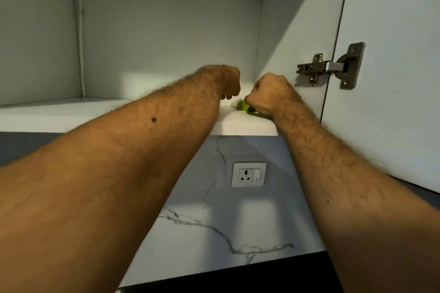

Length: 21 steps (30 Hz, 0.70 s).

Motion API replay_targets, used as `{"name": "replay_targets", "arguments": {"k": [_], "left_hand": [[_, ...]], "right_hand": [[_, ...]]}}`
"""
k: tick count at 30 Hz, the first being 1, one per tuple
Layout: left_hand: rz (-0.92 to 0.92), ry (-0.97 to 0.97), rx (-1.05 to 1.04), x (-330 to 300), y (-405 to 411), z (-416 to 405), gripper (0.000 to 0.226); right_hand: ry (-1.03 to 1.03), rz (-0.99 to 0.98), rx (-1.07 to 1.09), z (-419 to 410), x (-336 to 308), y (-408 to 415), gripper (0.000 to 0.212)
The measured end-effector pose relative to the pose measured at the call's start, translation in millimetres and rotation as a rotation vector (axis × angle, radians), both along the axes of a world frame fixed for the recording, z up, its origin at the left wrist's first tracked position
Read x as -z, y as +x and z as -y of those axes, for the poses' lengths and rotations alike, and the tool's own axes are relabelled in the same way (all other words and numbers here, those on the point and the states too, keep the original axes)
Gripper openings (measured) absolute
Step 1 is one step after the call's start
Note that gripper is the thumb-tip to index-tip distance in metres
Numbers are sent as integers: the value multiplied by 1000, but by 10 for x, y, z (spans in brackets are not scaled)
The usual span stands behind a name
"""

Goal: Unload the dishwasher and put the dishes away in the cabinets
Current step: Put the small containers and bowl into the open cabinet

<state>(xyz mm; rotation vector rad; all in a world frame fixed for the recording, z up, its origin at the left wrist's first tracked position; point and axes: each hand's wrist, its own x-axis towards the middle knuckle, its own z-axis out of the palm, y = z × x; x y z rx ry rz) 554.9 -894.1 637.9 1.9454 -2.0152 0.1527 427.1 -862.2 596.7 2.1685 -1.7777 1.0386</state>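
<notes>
Green dish (250,110): lying flat on the cabinet shelf (238,126), at its front edge near the right corner, mostly hidden.
Right hand (269,93): fingers curled tight, fisted over the dish's rim, apparently gripping it.
Left hand (229,83): just beside, fingers bent downward over the shelf, holding nothing visible.
Handling: probably light, stiff, smooth plastic; material unclear, so slippery or breakable if glazed.
Hold: best pinched at the rim, slid back from the edge.

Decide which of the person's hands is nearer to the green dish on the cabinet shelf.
Right. The right hand is closed directly over the green dish, apparently touching it. The left hand hangs just to the dish's left, with a small gap between.
</notes>
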Motion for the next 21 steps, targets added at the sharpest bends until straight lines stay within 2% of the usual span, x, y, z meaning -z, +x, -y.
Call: {"name": "replay_targets", "arguments": {"k": [3,6,10,15,21], "left_hand": [[124,-119,-23,30,0,-228,13],[152,-149,-26,118,3,-445,26],[165,-174,-62,300,10,-733,20],[141,-120,-103,387,54,-958,34],[96,-86,-68,382,35,-1008,43]], "right_hand": [[132,-51,5,-24,12,11,39],[197,-155,28,-32,19,-6,42],[269,-203,29,-136,-5,12,49],[289,-257,50,-247,-8,46,46],[231,-189,80,-396,39,9,39]]}}
